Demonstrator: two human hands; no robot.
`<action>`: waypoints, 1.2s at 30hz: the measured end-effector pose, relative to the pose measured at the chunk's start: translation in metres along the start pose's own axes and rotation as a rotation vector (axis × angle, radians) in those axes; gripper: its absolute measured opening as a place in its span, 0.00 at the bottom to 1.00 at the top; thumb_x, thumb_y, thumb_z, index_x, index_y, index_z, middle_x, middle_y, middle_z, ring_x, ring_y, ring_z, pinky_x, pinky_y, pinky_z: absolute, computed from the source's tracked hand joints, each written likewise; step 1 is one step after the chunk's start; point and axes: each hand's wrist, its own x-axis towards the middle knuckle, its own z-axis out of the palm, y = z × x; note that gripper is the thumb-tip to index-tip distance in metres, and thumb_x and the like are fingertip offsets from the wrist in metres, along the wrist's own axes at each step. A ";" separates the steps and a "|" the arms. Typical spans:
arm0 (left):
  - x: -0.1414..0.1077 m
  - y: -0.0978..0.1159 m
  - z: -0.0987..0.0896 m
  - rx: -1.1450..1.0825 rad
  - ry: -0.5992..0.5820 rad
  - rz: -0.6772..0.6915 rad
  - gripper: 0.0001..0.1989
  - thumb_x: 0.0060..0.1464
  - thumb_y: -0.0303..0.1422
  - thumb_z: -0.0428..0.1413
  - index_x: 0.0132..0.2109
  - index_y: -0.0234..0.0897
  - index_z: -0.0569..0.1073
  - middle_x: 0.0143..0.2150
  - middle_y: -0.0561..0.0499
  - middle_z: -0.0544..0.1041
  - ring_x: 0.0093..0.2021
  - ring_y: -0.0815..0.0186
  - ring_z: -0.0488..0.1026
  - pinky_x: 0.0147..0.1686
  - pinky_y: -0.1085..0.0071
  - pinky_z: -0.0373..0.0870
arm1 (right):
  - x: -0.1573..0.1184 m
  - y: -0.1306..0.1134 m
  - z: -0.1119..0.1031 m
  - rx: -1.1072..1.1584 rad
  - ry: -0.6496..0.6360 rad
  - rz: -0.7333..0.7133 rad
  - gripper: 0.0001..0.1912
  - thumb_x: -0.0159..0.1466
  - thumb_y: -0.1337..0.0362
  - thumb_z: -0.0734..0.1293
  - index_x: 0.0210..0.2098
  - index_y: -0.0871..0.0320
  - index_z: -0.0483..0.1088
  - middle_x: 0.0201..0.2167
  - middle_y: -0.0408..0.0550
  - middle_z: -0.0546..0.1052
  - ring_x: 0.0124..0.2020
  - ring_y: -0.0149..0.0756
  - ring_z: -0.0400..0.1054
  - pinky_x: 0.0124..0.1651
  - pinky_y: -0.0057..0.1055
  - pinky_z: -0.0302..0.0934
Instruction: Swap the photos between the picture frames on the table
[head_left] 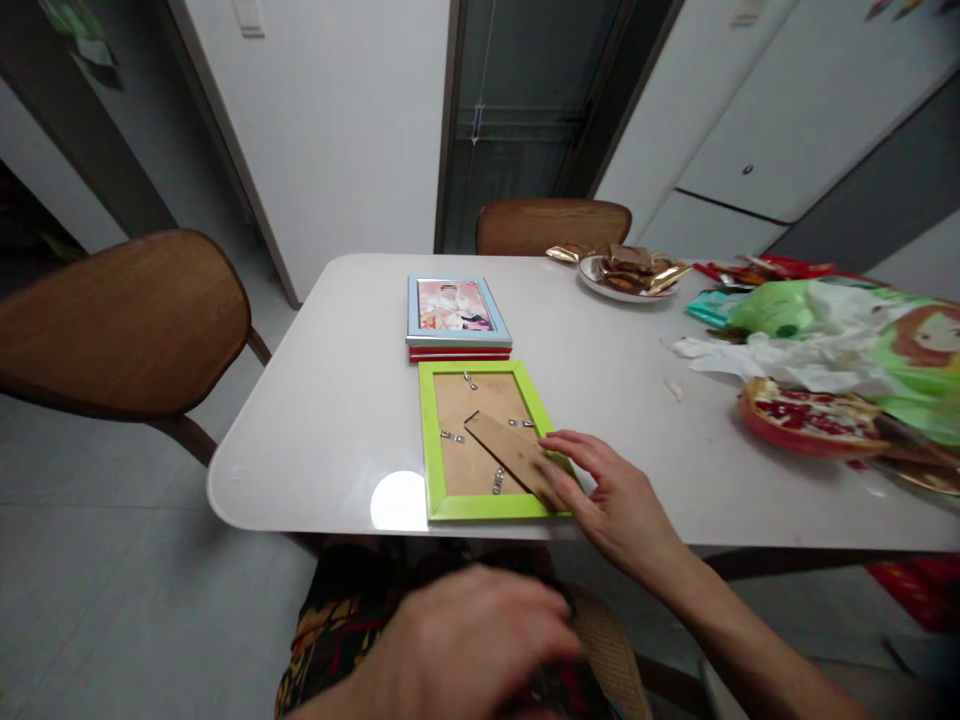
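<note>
A picture frame with a lime-green border lies face down near the table's front edge. Its brown backboard carries small metal clips and a slanting stand leg. My right hand rests over the frame's right side, its fingers apart; the fingertips touch the border and the lower part of the leg. My left hand is raised below the table edge, close to the camera and smeared by motion, touching nothing visible. Just behind the green frame lies a stack of frames, a light-blue one on top with red ones under it.
The white table also bears a plate of wrapped snacks, a cut pomegranate, crumpled tissue and a green bag on the right. Wooden chairs stand at the left and far side.
</note>
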 end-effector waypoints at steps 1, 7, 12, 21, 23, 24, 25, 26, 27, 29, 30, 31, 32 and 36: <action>0.014 -0.006 -0.004 0.032 0.018 -0.005 0.12 0.52 0.34 0.50 0.46 0.43 0.66 0.48 0.48 0.68 0.48 0.61 0.65 0.47 0.59 0.64 | -0.001 0.005 0.004 -0.022 0.009 -0.005 0.15 0.56 0.60 0.60 0.40 0.59 0.68 0.42 0.54 0.70 0.44 0.39 0.63 0.48 0.41 0.58; 0.062 -0.051 0.002 0.321 0.084 0.031 0.19 0.45 0.26 0.54 0.46 0.35 0.62 0.55 0.39 0.60 0.56 0.56 0.56 0.52 0.52 0.57 | -0.006 0.009 0.019 -0.071 -0.007 -0.099 0.15 0.54 0.63 0.63 0.42 0.56 0.67 0.45 0.53 0.66 0.49 0.41 0.58 0.48 0.42 0.57; 0.062 -0.069 0.014 0.460 0.031 0.095 0.13 0.44 0.25 0.55 0.39 0.36 0.63 0.56 0.37 0.59 0.57 0.53 0.55 0.53 0.48 0.52 | -0.004 0.002 0.026 -0.133 -0.003 -0.244 0.08 0.54 0.66 0.63 0.34 0.51 0.71 0.47 0.49 0.65 0.51 0.43 0.54 0.49 0.46 0.53; 0.062 -0.074 0.012 0.514 0.033 0.127 0.09 0.47 0.24 0.51 0.38 0.36 0.63 0.53 0.41 0.65 0.56 0.57 0.58 0.53 0.50 0.55 | 0.003 -0.007 0.025 -0.098 -0.183 -0.346 0.11 0.55 0.69 0.60 0.34 0.52 0.71 0.48 0.50 0.64 0.50 0.42 0.54 0.50 0.46 0.51; 0.061 -0.075 0.013 0.518 0.054 0.134 0.09 0.47 0.24 0.51 0.38 0.37 0.63 0.52 0.41 0.66 0.55 0.57 0.58 0.52 0.50 0.56 | 0.003 -0.008 0.023 -0.085 -0.189 -0.360 0.11 0.55 0.69 0.60 0.35 0.53 0.71 0.48 0.50 0.64 0.51 0.42 0.54 0.51 0.46 0.51; 0.061 -0.076 0.014 0.523 0.065 0.140 0.09 0.47 0.24 0.51 0.38 0.36 0.62 0.52 0.41 0.66 0.55 0.56 0.58 0.52 0.50 0.57 | 0.002 -0.009 0.022 -0.081 -0.192 -0.367 0.11 0.55 0.69 0.60 0.35 0.52 0.71 0.48 0.50 0.64 0.51 0.42 0.54 0.51 0.46 0.51; 0.060 -0.076 0.014 0.530 0.072 0.147 0.10 0.46 0.24 0.51 0.38 0.36 0.62 0.52 0.41 0.66 0.55 0.56 0.59 0.52 0.50 0.58 | 0.002 -0.009 0.021 -0.078 -0.196 -0.370 0.11 0.55 0.69 0.60 0.35 0.52 0.71 0.48 0.49 0.64 0.51 0.42 0.55 0.51 0.46 0.51; 0.061 -0.076 0.014 0.539 0.077 0.155 0.10 0.46 0.24 0.51 0.38 0.36 0.62 0.52 0.41 0.66 0.55 0.56 0.59 0.51 0.50 0.58 | 0.001 -0.010 0.020 -0.072 -0.201 -0.367 0.11 0.55 0.69 0.60 0.35 0.52 0.71 0.48 0.49 0.64 0.51 0.41 0.55 0.51 0.46 0.51; 0.061 -0.076 0.014 0.549 0.080 0.162 0.10 0.46 0.24 0.51 0.38 0.36 0.62 0.52 0.40 0.66 0.55 0.56 0.59 0.51 0.50 0.59 | 0.001 -0.010 0.020 -0.062 -0.202 -0.358 0.12 0.55 0.69 0.60 0.35 0.51 0.71 0.49 0.49 0.64 0.51 0.41 0.55 0.51 0.45 0.52; 0.062 -0.075 0.015 0.573 0.076 0.165 0.12 0.44 0.24 0.53 0.38 0.36 0.62 0.52 0.39 0.65 0.55 0.55 0.59 0.51 0.50 0.59 | 0.002 -0.006 0.021 -0.035 -0.158 -0.307 0.13 0.56 0.68 0.60 0.39 0.52 0.69 0.49 0.50 0.63 0.51 0.40 0.56 0.50 0.42 0.54; 0.063 -0.074 0.016 0.584 0.071 0.164 0.14 0.42 0.24 0.55 0.38 0.35 0.62 0.53 0.37 0.65 0.55 0.53 0.59 0.50 0.49 0.59 | 0.003 -0.002 0.021 -0.030 -0.106 -0.262 0.14 0.56 0.67 0.59 0.42 0.53 0.68 0.49 0.51 0.63 0.50 0.39 0.57 0.49 0.41 0.56; 0.063 -0.072 0.017 0.596 0.063 0.163 0.16 0.40 0.25 0.57 0.38 0.35 0.62 0.54 0.36 0.64 0.55 0.52 0.58 0.50 0.48 0.59 | 0.005 0.004 0.020 -0.038 -0.045 -0.209 0.15 0.57 0.66 0.59 0.44 0.54 0.67 0.49 0.52 0.64 0.50 0.39 0.57 0.49 0.40 0.57; 0.063 -0.071 0.018 0.608 0.057 0.162 0.18 0.37 0.25 0.58 0.39 0.35 0.62 0.54 0.35 0.64 0.55 0.50 0.58 0.49 0.46 0.59 | 0.009 0.013 0.019 -0.063 0.015 -0.156 0.16 0.57 0.65 0.58 0.45 0.55 0.66 0.48 0.53 0.65 0.49 0.38 0.58 0.48 0.40 0.57; 0.060 -0.071 0.019 0.647 0.071 0.183 0.19 0.37 0.24 0.57 0.39 0.36 0.62 0.51 0.38 0.67 0.53 0.51 0.61 0.49 0.45 0.59 | 0.029 0.069 -0.006 -0.362 0.167 -0.017 0.16 0.56 0.63 0.59 0.42 0.60 0.68 0.45 0.56 0.67 0.47 0.44 0.60 0.47 0.43 0.56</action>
